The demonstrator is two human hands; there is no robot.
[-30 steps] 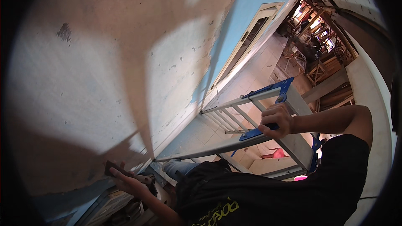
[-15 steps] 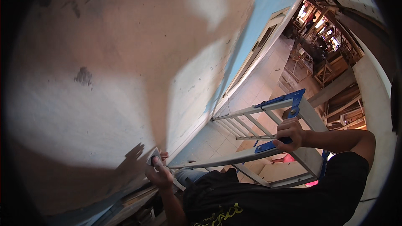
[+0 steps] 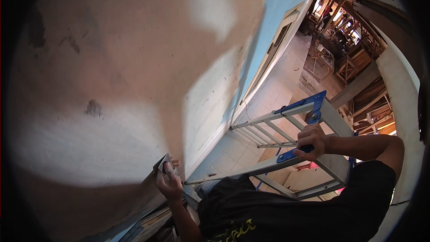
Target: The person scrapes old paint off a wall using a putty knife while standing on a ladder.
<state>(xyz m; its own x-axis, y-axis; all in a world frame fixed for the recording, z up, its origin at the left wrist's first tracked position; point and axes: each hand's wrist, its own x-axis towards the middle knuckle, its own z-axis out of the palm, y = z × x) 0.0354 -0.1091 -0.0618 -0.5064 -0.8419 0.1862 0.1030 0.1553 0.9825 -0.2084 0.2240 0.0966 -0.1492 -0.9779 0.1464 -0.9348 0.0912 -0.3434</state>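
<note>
My left hand (image 3: 170,186) is closed round a flat grey scraper (image 3: 164,162), thumb laid over its face. The blade's pointed corner is up against the patchy white wall (image 3: 125,139), where its shadow meets it; whether it touches I cannot tell. Out to the right, my right hand (image 3: 311,141) grips the top of an aluminium stepladder (image 3: 251,169) by its blue hinge part, the fingers wrapped over it. The ladder's rungs run down and away toward the tiled floor.
A light blue wall section (image 3: 263,40) with a pale door frame (image 3: 273,51) stands beyond the white wall. Wooden frames and timber (image 3: 367,94) fill the far right, with people in the distance. Boards (image 3: 145,226) lean low at the wall's foot, beside my left forearm.
The scraper has turned in my left hand's grip, its blade now pointing up more sharply, closer to its shadow on the wall. My right hand keeps its hold on the ladder; the view shifts slightly.
</note>
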